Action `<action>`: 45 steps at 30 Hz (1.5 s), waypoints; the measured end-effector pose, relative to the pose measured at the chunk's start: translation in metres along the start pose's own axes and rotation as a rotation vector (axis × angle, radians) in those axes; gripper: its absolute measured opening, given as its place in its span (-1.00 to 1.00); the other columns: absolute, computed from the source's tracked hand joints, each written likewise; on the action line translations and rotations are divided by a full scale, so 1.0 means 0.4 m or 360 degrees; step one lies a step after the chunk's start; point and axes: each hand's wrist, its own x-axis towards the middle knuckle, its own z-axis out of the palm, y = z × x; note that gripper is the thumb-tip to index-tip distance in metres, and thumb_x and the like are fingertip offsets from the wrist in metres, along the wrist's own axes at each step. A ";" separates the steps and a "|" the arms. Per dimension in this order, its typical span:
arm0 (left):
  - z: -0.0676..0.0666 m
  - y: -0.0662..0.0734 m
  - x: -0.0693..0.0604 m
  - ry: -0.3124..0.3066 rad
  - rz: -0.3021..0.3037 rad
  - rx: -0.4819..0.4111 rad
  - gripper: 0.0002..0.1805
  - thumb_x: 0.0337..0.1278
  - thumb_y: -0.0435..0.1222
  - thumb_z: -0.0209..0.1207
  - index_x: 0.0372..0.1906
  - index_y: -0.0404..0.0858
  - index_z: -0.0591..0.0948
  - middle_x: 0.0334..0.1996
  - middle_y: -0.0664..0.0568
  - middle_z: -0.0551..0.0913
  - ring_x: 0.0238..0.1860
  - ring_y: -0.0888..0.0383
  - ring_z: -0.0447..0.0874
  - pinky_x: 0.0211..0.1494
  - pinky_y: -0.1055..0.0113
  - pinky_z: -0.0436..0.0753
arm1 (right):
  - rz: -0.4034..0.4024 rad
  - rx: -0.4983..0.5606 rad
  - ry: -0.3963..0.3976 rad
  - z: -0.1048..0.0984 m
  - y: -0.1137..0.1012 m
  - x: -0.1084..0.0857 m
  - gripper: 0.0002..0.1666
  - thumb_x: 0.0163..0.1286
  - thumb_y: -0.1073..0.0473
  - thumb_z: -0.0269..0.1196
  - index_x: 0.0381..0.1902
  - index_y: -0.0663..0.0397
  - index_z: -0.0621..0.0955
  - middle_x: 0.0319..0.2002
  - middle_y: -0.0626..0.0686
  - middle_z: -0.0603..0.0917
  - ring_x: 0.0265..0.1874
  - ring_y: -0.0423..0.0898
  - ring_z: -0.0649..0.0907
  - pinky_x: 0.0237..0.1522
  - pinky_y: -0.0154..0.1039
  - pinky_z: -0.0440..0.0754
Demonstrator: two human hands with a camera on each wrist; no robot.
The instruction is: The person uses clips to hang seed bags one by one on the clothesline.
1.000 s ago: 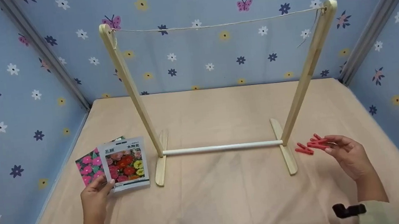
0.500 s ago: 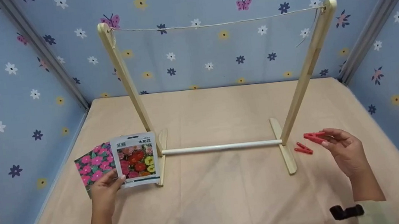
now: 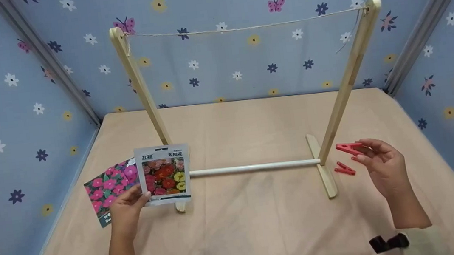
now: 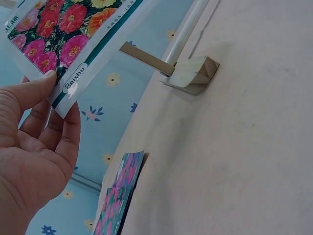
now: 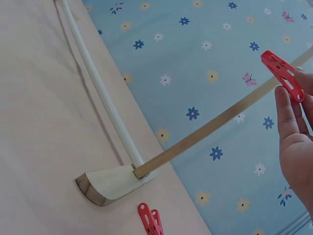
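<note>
My left hand [image 3: 127, 211] pinches the lower left edge of a white-bordered flower packet [image 3: 165, 177], lifted in front of the rack's left foot. In the left wrist view the thumb lies on the front of this packet [image 4: 68, 44]. Other flower packets [image 3: 108, 190] lie on the cloth behind the left hand. At the right, my right hand [image 3: 387, 169] pinches a red clothespin [image 3: 349, 147], seen raised off the cloth in the right wrist view [image 5: 282, 73]. Below it another red clothespin [image 3: 345, 168] lies on the cloth beside the rack's right foot.
A wooden rack with a left post [image 3: 141, 86], a right post [image 3: 349, 79] and a white lower bar [image 3: 253, 167] stands on the cloth-covered table [image 3: 248, 236]. A thin string [image 3: 241, 28] spans the post tops. Flowered panels [image 3: 220, 68] enclose the back and sides.
The left hand has moved right and slightly up with the white-bordered packet, leaving the others on the cloth. The right hand has lifted one clothespin up and left, away from the other.
</note>
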 end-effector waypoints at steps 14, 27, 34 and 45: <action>0.045 0.067 0.010 0.0046 0.0006 0.0024 -0.63 0.15 -0.34 0.33 0.09 -0.24 0.67 -0.06 0.08 0.73 -0.11 0.14 0.67 -0.07 0.37 0.68 | -0.0069 -0.0145 -0.0249 0.095 -0.008 0.025 -0.59 0.19 0.68 0.19 0.03 0.58 0.51 -0.13 0.19 0.68 -0.12 -0.03 0.68 -0.04 -0.28 0.65; 0.102 0.122 0.033 0.0039 0.0312 -0.0113 -0.69 0.12 -0.46 0.31 0.01 -0.38 0.68 -0.22 0.05 0.76 -0.24 0.13 0.68 -0.17 0.42 0.67 | -0.0020 -0.0307 -0.0346 0.218 -0.040 0.075 -0.57 0.16 0.65 0.25 0.03 0.59 0.52 -0.13 0.21 0.68 -0.13 -0.03 0.68 -0.05 -0.30 0.65; 0.142 0.166 0.033 -0.0007 0.0349 -0.0196 -0.68 0.11 -0.49 0.31 0.01 -0.41 0.67 -0.22 0.09 0.76 -0.20 0.12 0.68 -0.07 0.38 0.68 | 0.0018 -0.0409 -0.0314 0.277 -0.057 0.102 -0.57 0.18 0.58 0.30 0.04 0.54 0.53 -0.12 0.22 0.67 -0.14 -0.01 0.68 -0.09 -0.31 0.67; 0.187 0.248 0.053 -0.0086 0.0368 -0.0217 -0.67 0.10 -0.46 0.33 0.01 -0.43 0.67 -0.24 0.08 0.76 -0.18 0.10 0.69 -0.03 0.35 0.67 | -0.0011 -0.0585 -0.0312 0.349 -0.096 0.155 -0.52 0.19 0.39 0.40 0.06 0.44 0.56 -0.08 0.23 0.66 -0.10 0.04 0.67 -0.03 -0.25 0.65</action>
